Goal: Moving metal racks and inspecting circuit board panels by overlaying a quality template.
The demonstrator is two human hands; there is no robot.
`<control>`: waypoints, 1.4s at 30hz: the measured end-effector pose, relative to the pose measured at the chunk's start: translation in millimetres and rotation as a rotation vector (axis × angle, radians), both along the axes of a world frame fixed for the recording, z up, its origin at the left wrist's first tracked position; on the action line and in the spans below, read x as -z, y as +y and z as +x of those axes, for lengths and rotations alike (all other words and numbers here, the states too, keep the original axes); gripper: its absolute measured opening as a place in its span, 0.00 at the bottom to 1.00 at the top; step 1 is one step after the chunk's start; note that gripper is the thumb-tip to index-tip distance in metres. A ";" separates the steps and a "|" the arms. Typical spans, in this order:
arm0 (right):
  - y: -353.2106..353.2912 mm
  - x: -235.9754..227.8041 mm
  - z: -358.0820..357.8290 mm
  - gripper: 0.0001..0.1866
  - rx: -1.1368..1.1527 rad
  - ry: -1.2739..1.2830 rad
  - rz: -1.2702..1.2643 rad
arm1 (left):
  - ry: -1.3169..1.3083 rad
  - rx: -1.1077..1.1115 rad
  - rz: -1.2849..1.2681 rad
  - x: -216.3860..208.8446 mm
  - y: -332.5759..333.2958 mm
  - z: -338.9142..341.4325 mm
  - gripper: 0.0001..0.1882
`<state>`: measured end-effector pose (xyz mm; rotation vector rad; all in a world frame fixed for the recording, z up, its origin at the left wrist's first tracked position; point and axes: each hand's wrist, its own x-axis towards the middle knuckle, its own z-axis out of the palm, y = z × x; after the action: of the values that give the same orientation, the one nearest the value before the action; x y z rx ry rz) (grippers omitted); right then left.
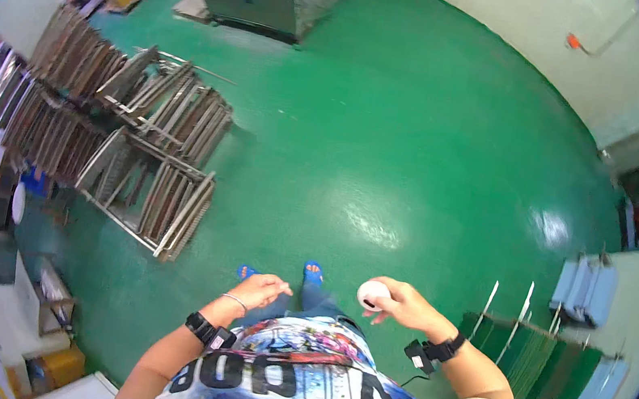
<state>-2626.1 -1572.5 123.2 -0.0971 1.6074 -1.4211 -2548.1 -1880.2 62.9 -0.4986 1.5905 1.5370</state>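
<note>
Although the fisheye bends everything toward the rim, I make out the right hand [403, 303] raised in front of the person's chest, its fingers [393, 287] curled round a small white round thing, most likely a roll of tape [371, 293]. The fingers are closed on it from behind and above, with the pale face of the roll showing toward the left hand [262, 289]. That left hand hangs just beside the roll, apart from it, fingers loosely bent and holding nothing that I can see.

I judge the roll to be light and fairly stiff, easy to carry in one hand; its smooth side may be a little slippery, so a hold across the outer rim, thumb against fingers, looks the safest. It is too small here to tell whether there is a free end.

Below the roll lies the green floor [395, 128], with blue shoes [313, 270] showing. Well to the left of the roll stand racks of metal trays [124, 139]; to its right, green panels [527, 351] lean in a stand.
</note>
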 end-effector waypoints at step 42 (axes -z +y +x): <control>-139.6 -25.2 -23.4 0.13 -0.221 0.290 -0.123 | 0.098 -0.527 0.856 -25.8 7.7 5.7 0.18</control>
<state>-2649.6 -1712.1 148.3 -0.5580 1.6795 -1.3776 -2542.4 -1872.5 88.7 -0.3571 0.7393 2.4677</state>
